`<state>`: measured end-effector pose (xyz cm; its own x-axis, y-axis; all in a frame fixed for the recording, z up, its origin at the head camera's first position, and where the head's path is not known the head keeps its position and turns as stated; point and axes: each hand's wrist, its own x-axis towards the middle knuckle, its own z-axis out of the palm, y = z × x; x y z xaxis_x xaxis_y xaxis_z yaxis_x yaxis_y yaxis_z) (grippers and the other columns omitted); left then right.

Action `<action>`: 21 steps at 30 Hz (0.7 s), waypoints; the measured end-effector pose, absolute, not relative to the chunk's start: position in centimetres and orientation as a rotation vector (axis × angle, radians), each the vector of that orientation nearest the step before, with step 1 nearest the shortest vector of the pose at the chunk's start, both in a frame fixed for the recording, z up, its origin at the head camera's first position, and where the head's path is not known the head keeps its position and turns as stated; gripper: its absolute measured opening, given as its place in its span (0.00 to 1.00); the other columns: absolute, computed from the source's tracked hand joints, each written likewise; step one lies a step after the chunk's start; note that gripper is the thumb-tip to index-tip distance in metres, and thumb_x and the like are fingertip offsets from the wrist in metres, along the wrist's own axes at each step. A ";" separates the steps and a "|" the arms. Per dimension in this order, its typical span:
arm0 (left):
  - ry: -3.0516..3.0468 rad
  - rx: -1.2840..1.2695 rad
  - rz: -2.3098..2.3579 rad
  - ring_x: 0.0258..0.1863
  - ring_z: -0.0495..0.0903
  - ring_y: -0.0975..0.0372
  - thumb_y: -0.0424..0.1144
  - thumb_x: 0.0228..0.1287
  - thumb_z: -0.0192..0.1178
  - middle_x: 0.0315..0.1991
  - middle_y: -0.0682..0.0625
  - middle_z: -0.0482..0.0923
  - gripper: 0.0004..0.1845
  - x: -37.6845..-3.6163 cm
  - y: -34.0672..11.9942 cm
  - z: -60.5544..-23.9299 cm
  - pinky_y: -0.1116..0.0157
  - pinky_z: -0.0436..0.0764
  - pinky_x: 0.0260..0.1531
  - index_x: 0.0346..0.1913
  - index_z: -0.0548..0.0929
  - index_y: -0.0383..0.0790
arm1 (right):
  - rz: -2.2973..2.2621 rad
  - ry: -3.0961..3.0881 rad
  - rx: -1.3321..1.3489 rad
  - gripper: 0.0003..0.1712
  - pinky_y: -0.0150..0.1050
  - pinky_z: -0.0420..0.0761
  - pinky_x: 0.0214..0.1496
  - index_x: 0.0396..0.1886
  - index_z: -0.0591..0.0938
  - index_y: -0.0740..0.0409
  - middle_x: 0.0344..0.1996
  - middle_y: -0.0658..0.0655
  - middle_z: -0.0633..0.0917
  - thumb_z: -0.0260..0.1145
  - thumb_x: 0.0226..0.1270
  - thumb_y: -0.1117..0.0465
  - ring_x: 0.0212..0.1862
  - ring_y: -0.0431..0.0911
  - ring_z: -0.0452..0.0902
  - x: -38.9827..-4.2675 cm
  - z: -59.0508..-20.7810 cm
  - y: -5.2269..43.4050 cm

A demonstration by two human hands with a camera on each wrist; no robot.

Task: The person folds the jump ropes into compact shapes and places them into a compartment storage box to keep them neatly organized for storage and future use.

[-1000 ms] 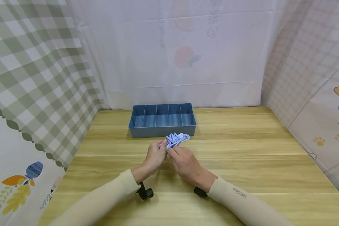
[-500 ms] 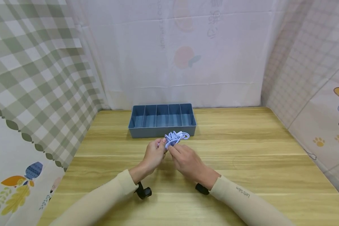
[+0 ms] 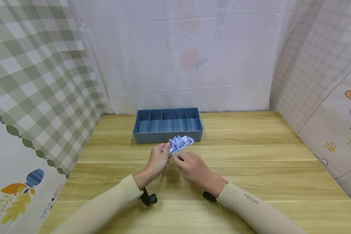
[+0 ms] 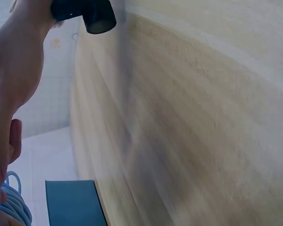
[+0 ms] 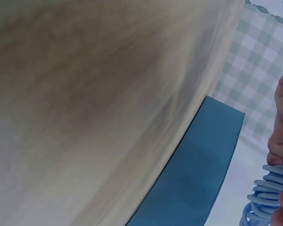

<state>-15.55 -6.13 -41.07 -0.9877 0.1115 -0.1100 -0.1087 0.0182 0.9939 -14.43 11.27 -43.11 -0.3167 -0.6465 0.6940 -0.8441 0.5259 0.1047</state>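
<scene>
A light-blue cable [image 3: 179,143], wound into a compact bundle with a loop sticking out at its right end, is held between both hands in front of the organizer tray. A white piece [image 3: 185,138] shows at the bundle's upper side. My left hand [image 3: 159,159] grips the bundle's left end, thumb on top. Just below it, the curled fingers of my right hand [image 3: 193,167] pinch a strand. In the right wrist view the tight side-by-side turns of the cable [image 5: 265,192] show between the fingers. The left wrist view catches the cable [image 4: 15,207] at its lower left corner.
The blue-grey organizer tray [image 3: 168,137], divided into several compartments, stands at the back of the wooden table [image 3: 251,146]. Curtains close off the back and both sides, with green checks [image 3: 46,55] on the left. Black wrist cameras [image 3: 149,199] hang under the forearms.
The bundle has shifted slightly left and up with my left hand. My right fingertips have drawn a little away from the bundle, with the strand stretching down to them. The tray stays put.
</scene>
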 end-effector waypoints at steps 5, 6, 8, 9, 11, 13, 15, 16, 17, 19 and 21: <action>2.171 -0.007 2.092 0.16 0.63 0.67 0.44 0.84 0.46 0.20 0.53 0.67 0.18 -15.7 -6.1 -40.9 0.71 0.61 0.13 0.37 0.75 0.33 | 0.355 -2.067 1.222 0.20 0.32 0.64 0.24 0.38 0.80 0.59 0.27 0.52 0.72 0.41 0.82 0.67 0.23 0.43 0.63 -14.5 -43.2 11.3; 2.171 -0.003 2.093 0.16 0.63 0.67 0.44 0.84 0.46 0.20 0.53 0.67 0.18 -15.7 -6.2 -40.9 0.71 0.61 0.13 0.37 0.75 0.34 | 0.352 -2.068 1.223 0.20 0.32 0.64 0.25 0.37 0.80 0.59 0.27 0.52 0.72 0.41 0.82 0.67 0.23 0.43 0.63 -14.5 -43.1 11.3; 2.175 0.009 2.100 0.15 0.62 0.67 0.43 0.84 0.46 0.19 0.53 0.66 0.18 -15.8 -6.3 -40.9 0.71 0.60 0.12 0.36 0.74 0.34 | 0.344 -2.070 1.221 0.20 0.32 0.64 0.24 0.37 0.80 0.60 0.27 0.52 0.71 0.41 0.81 0.68 0.23 0.43 0.63 -14.5 -43.1 11.3; 2.186 0.018 2.099 0.15 0.62 0.66 0.43 0.84 0.46 0.18 0.53 0.66 0.18 -15.8 -6.4 -40.9 0.71 0.60 0.12 0.36 0.74 0.33 | 0.336 -2.067 1.218 0.19 0.33 0.64 0.24 0.37 0.80 0.60 0.27 0.52 0.71 0.41 0.81 0.68 0.22 0.43 0.62 -14.5 -43.1 11.3; 2.241 0.037 2.081 0.15 0.62 0.66 0.42 0.84 0.47 0.19 0.53 0.67 0.18 -15.9 -6.6 -41.0 0.71 0.60 0.13 0.35 0.75 0.32 | 0.324 -2.055 1.207 0.19 0.33 0.63 0.23 0.36 0.79 0.61 0.26 0.52 0.71 0.41 0.79 0.69 0.22 0.43 0.62 -14.4 -43.1 11.3; 2.323 0.067 2.053 0.15 0.63 0.65 0.41 0.83 0.48 0.19 0.53 0.68 0.18 -16.0 -6.7 -41.0 0.70 0.61 0.13 0.34 0.76 0.32 | 0.311 -2.037 1.186 0.19 0.34 0.64 0.23 0.36 0.79 0.62 0.25 0.52 0.71 0.41 0.78 0.70 0.21 0.44 0.63 -14.4 -43.1 11.3; 2.419 0.096 2.014 0.16 0.65 0.65 0.41 0.83 0.49 0.19 0.52 0.69 0.18 -16.1 -7.0 -41.2 0.70 0.63 0.14 0.35 0.78 0.31 | 0.293 -2.021 1.154 0.18 0.35 0.65 0.22 0.36 0.80 0.64 0.24 0.52 0.72 0.43 0.77 0.70 0.20 0.44 0.64 -14.3 -43.1 11.3; 2.463 0.107 1.995 0.17 0.65 0.65 0.40 0.82 0.50 0.19 0.52 0.70 0.18 -16.2 -7.1 -41.2 0.70 0.63 0.15 0.34 0.79 0.32 | 0.287 -2.016 1.137 0.17 0.36 0.66 0.22 0.36 0.80 0.64 0.24 0.52 0.72 0.44 0.76 0.70 0.20 0.44 0.65 -14.3 -43.0 11.4; 2.496 0.117 1.982 0.17 0.66 0.65 0.41 0.82 0.50 0.20 0.52 0.70 0.18 -16.3 -7.2 -41.3 0.70 0.63 0.15 0.34 0.79 0.32 | 0.282 -2.012 1.119 0.17 0.36 0.67 0.22 0.37 0.81 0.65 0.24 0.53 0.72 0.45 0.76 0.70 0.20 0.45 0.65 -14.2 -42.9 11.4; 2.528 0.132 1.968 0.17 0.65 0.65 0.41 0.82 0.51 0.20 0.52 0.71 0.17 -16.4 -7.4 -41.3 0.70 0.63 0.15 0.34 0.80 0.33 | 0.279 -2.008 1.087 0.16 0.37 0.68 0.22 0.39 0.82 0.65 0.23 0.53 0.73 0.46 0.75 0.69 0.19 0.44 0.65 -14.2 -42.8 11.6; 2.527 0.140 1.969 0.16 0.65 0.64 0.41 0.82 0.51 0.20 0.52 0.71 0.18 -16.4 -7.6 -41.3 0.70 0.63 0.15 0.33 0.79 0.34 | 0.292 -2.007 1.059 0.16 0.37 0.70 0.22 0.41 0.84 0.66 0.24 0.54 0.75 0.48 0.75 0.68 0.20 0.44 0.66 -14.2 -42.6 11.9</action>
<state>-16.44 -7.61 -41.33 -0.9941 0.0291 0.1047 0.1086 0.2428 0.9640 -14.19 11.92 -42.57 -0.3021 -0.5767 0.7590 -0.7691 0.6179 0.1633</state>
